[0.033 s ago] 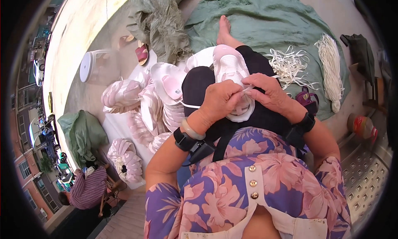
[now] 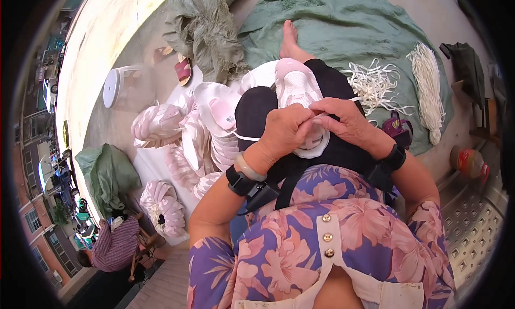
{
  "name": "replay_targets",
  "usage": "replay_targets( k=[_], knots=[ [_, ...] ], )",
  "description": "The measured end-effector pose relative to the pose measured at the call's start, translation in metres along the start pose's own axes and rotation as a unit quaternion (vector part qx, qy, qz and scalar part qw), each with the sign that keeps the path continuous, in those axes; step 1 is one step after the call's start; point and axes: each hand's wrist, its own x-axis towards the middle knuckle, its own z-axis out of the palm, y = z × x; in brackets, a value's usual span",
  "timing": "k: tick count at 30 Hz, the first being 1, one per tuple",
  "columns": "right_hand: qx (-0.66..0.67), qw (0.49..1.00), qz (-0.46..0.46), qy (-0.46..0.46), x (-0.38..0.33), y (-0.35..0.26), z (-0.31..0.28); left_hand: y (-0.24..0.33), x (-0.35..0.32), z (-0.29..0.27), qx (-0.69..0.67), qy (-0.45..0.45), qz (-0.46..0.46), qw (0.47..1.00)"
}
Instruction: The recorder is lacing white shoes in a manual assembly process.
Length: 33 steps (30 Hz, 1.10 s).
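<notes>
A white and pale pink shoe upper (image 2: 298, 84) lies across my lap, its toe pointing away from me. My left hand (image 2: 287, 128) is closed in a pinch over the upper's lacing area. My right hand (image 2: 346, 120) meets it there, thumb and fingers pinched together. Between the fingertips runs a white shoelace, mostly hidden by the fingers. One loose lace end (image 2: 247, 137) sticks out to the left over my dark trouser leg. The upper's heel opening (image 2: 312, 148) shows just below my hands.
Stacked pink and white shoe uppers (image 2: 185, 140) lie to my left. On the green sheet (image 2: 332, 19) at right are a loose heap of white laces (image 2: 375, 86) and a bundled hank (image 2: 429, 94). A white stool (image 2: 120, 86) stands far left; a person (image 2: 115, 244) sits at lower left.
My right fingers have shifted slightly left, closer to my left fingertips. The lace between them shows less than before. The shoe upper stays on my lap.
</notes>
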Motion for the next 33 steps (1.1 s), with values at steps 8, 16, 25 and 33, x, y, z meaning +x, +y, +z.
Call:
replay_targets(
  k=[8, 16, 25, 33],
  knots=[
    [0.045, 0.992, 0.103, -0.050, 0.006, 0.020, -0.002, -0.015, 0.013, -0.002, 0.151, 0.044, 0.002, 0.987],
    [-0.003, 0.989, 0.142, 0.029, 0.010, 0.037, 0.009, -0.041, 0.019, 0.005, 0.064, 0.075, -0.101, 0.990],
    [-0.041, 0.986, 0.150, 0.063, 0.011, 0.040, 0.014, -0.042, 0.022, 0.012, 0.106, 0.092, -0.055, 0.989],
    [-0.068, 0.984, 0.146, 0.070, 0.009, 0.043, 0.015, -0.041, 0.025, 0.017, 0.091, 0.108, -0.059, 0.988]
  ],
)
